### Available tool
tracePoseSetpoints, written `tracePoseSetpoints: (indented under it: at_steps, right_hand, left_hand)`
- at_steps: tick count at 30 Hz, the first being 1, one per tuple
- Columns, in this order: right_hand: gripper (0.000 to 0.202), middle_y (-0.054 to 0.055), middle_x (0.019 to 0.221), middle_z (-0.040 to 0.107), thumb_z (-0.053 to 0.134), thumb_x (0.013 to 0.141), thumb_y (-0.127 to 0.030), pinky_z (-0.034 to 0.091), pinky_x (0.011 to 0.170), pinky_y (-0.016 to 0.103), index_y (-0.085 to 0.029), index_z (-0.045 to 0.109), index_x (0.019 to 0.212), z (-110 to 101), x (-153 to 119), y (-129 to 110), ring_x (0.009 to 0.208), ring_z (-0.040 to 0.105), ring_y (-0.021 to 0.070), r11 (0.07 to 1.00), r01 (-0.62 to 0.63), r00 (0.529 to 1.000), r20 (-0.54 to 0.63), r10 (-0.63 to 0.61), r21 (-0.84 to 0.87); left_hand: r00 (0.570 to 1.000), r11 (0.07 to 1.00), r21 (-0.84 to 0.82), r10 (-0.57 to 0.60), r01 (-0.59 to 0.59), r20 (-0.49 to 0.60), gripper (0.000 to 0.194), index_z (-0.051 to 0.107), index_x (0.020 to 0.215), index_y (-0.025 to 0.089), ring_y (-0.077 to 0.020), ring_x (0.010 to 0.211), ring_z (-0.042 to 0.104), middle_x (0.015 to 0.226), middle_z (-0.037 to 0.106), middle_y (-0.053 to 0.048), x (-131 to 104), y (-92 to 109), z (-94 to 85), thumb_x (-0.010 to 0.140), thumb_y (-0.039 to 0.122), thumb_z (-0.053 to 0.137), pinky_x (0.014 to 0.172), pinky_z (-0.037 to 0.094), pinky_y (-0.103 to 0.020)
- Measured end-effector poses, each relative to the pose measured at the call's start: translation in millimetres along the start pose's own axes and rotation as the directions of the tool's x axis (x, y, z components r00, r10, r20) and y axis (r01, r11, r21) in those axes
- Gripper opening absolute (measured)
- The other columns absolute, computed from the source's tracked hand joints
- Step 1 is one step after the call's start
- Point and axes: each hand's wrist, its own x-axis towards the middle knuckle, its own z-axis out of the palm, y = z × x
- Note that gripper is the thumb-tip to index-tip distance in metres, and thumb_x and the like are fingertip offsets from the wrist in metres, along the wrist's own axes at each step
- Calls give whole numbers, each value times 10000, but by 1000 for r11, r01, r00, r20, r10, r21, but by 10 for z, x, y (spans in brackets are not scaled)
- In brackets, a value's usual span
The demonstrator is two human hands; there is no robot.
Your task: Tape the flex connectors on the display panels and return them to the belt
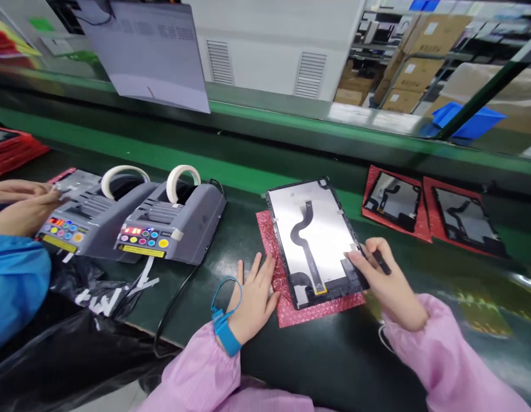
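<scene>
A tablet display panel lies back side up, silver with a black border and a curved black flex cable. Under it is a pink bubble-wrap bag. My left hand, with a blue wrist strap, rests flat with fingers spread, its fingertips on the bag's left edge. My right hand is closed around a slim black tool, whose kind I cannot make out. The right thumb touches the panel's lower right edge; some fingers are hidden.
Two grey tape dispensers with white rolls stand left. Beside them, a co-worker's hands are at work. Two more panels lie on pink bags at the back right. Tape scraps and a black cable lie left.
</scene>
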Motion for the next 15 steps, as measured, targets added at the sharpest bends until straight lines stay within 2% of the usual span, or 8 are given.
tracePoseSetpoints:
  at_steps: [1,3,5,6,8,10,12,15]
  right_hand:
    - [392,-49,767,448,663,877,-536,454,590,268,-279,368,896,51,-65,82,637,483,148,999,21,999,-28,-21,-29]
    - [379,-19,822,534,654,882,-534,492,672,318,-274,377,892,122,-144,243,710,551,177,991,65,998,-9,-67,-117]
    - [384,52,970,648,658,881,-531,507,779,382,-270,376,877,69,-175,351,855,623,227,973,117,993,42,-111,-199]
    - [382,84,1049,679,656,888,-527,500,822,403,-268,376,869,-20,-187,378,923,640,246,964,137,991,32,-133,-230]
    - [330,98,1071,711,599,939,-522,489,822,398,-262,406,874,-300,-227,394,913,656,239,960,142,984,-69,-163,-239]
    - [306,64,907,716,473,999,-551,479,688,350,-253,493,932,-636,-295,407,699,624,191,981,105,971,-196,-137,-164]
    - [391,23,761,658,414,1009,-586,430,552,306,-235,585,1011,-925,-368,471,540,526,149,997,32,962,-268,-49,-66]
    - [386,-18,698,598,596,920,-600,398,473,258,-222,611,999,-1166,-430,677,501,496,117,996,-71,931,-356,84,48]
  left_hand:
    - [1000,999,-31,13,-13,7,804,-65,1624,145,-350,1532,267,1619,357,-196,-15,-25,-8,1019,295,445,1200,239,-671]
    - [999,997,-77,32,-31,11,877,-184,1595,126,-360,1529,261,1634,295,-237,-44,-86,-29,1030,342,451,1197,269,-655]
    - [999,993,-111,32,-31,4,887,-209,1588,127,-375,1528,238,1647,230,-262,-73,-140,-62,1037,371,441,1194,295,-640]
    - [1000,992,-127,24,-23,2,865,-195,1594,136,-382,1531,219,1654,205,-261,-84,-156,-84,1041,366,429,1192,303,-638]
    - [1000,987,-162,1,-1,1,795,-141,1613,173,-384,1539,178,1671,174,-238,-90,-144,-136,1050,325,401,1187,316,-638]
    - [1000,980,-198,3,-5,-9,728,-53,1629,220,-377,1549,146,1684,175,-200,-57,-60,-185,1052,275,387,1186,321,-643]
    - [999,973,-224,45,-49,-22,665,79,1629,240,-374,1555,136,1685,202,-175,22,99,-212,1042,228,391,1184,327,-645]
    - [980,945,-260,200,-196,-13,552,341,1554,216,-361,1557,174,1652,317,-146,197,441,-176,1009,152,397,1192,337,-627]
